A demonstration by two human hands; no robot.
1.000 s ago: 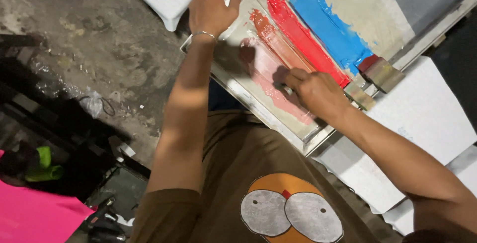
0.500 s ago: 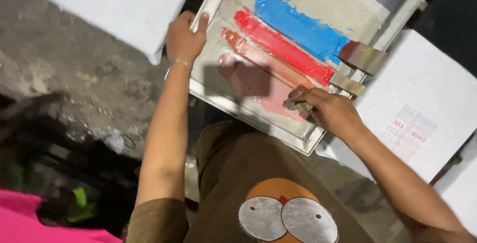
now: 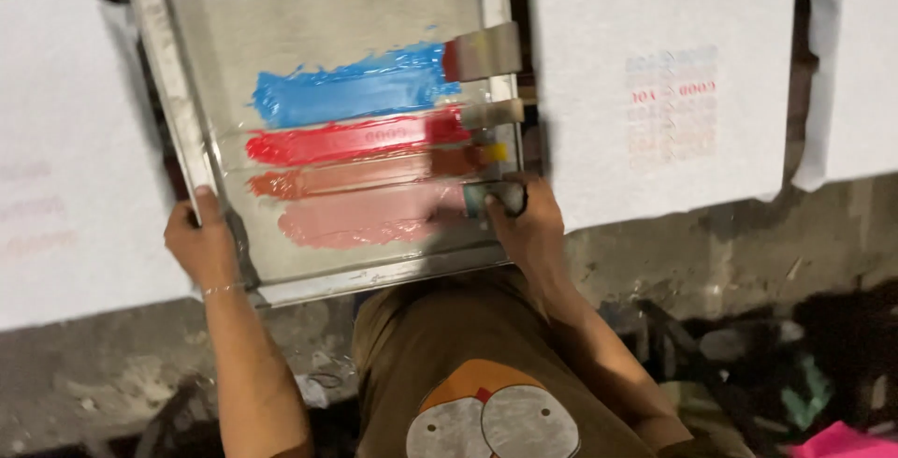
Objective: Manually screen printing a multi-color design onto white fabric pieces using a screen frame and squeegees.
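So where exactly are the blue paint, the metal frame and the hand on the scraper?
blue paint (image 3: 351,93), head view, middle of the stripe
metal frame (image 3: 168,84), head view, bare left rail
right hand (image 3: 526,229), head view, back of the hand
scraper (image 3: 496,198), head view, its visible end

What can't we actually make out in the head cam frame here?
- Right hand: its fingers cover the small tool at the frame's edge, so its shape and how tight the grip is stay unclear.
- Screen frame: its far end is cut off by the top edge.
- Print on the white sheet: too faint and blurred to make out.
- Clutter at lower right: lost in shadow.
- Left hand: fingers wrap under the frame, hidden.
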